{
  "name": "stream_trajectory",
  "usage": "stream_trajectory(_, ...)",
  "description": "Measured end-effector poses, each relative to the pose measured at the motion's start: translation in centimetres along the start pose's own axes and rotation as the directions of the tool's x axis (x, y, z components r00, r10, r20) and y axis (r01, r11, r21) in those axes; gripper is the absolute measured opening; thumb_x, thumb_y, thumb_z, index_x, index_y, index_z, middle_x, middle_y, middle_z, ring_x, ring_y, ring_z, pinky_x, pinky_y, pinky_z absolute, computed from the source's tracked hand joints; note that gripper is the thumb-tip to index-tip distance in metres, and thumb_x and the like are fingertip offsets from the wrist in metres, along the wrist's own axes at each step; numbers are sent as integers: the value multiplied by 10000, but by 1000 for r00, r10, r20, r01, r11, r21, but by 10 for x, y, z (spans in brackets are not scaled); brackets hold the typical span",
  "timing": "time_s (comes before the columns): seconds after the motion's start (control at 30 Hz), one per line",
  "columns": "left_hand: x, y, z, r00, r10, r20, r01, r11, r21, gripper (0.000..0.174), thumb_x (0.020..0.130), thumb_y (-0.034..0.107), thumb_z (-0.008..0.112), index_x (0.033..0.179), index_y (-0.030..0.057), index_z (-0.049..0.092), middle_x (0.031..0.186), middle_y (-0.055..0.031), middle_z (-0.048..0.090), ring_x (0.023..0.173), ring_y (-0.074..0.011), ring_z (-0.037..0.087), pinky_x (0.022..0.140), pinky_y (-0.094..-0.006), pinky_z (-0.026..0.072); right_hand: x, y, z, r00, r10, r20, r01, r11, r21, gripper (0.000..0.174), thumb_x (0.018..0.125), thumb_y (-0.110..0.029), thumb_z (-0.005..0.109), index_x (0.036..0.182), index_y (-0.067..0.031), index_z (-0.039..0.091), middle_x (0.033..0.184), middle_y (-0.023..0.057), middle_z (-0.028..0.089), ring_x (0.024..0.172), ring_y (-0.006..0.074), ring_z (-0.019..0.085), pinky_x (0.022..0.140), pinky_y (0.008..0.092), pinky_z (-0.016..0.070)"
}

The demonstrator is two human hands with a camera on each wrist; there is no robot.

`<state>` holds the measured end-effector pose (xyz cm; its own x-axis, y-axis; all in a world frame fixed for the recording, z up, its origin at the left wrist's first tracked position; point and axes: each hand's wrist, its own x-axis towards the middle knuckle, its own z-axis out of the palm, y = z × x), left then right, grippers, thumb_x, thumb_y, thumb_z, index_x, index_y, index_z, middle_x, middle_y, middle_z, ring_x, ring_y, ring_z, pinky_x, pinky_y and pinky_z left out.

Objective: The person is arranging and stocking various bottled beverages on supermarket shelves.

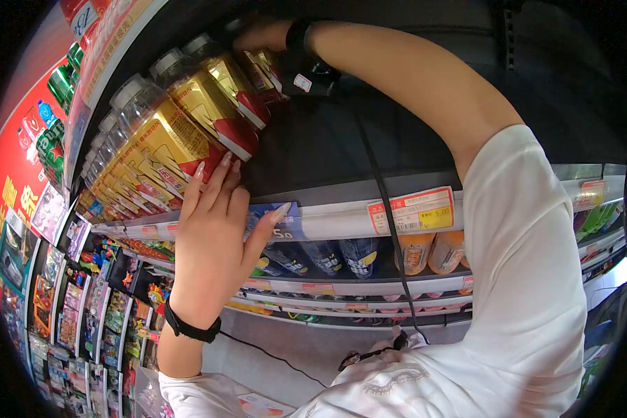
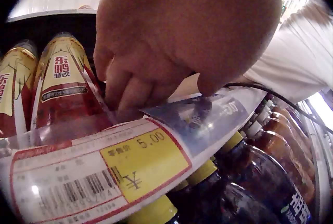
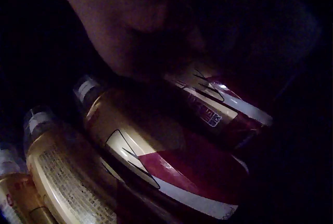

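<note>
My right hand (image 1: 266,36) reaches to the back of the dark shelf and grips a gold and red drink bottle (image 3: 216,104) by its upper part; shadow hides the fingers. Beside that one stands a row of matching bottles (image 1: 181,129), with clear caps and gold labels over red bases. At the shelf's front lip my left hand (image 1: 216,223) lies with fingers extended, fingertips right at the base of a front bottle. From the left wrist, this left hand (image 2: 182,41) appears over the lip, next to a bottle (image 2: 65,83) with a red lower label.
A price tag (image 1: 411,211) and a black cable (image 1: 376,167) cross the shelf edge. Dark bottles with yellow caps (image 2: 200,172) and orange drinks (image 1: 418,252) stand on the shelf below. Hanging packets (image 1: 70,306) fill a rack at left.
</note>
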<state>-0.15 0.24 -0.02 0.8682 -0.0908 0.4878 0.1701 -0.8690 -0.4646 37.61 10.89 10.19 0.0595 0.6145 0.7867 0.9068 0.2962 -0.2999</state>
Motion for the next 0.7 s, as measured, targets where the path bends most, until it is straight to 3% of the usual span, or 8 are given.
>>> stream_trajectory(0.1, 0, 1, 2, 1000, -7, -24, 7, 1000, -1, 437, 937, 296, 569, 1113, -103, 598, 1263, -241, 591, 1273, -368, 488, 1112, -473, 304, 4, -12, 6, 985, 171, 24, -170, 985, -27, 753, 712, -469, 783, 1341, -125, 551, 1324, 139, 581, 1177, 225, 575, 1045, 502, 404)
stream_trajectory(0.7, -4, 1, 9, 991, -9, -136, 3, 999, -44, 410, 887, 293, 635, 1041, -86, 613, 1208, -245, 619, 1226, -357, 534, 1062, -456, 370, -17, -14, 2, 950, 143, 276, -255, 868, 427, 711, 806, -551, 679, 1369, -145, 528, 1373, 90, 547, 1244, 215, 523, 1081, 470, 370)
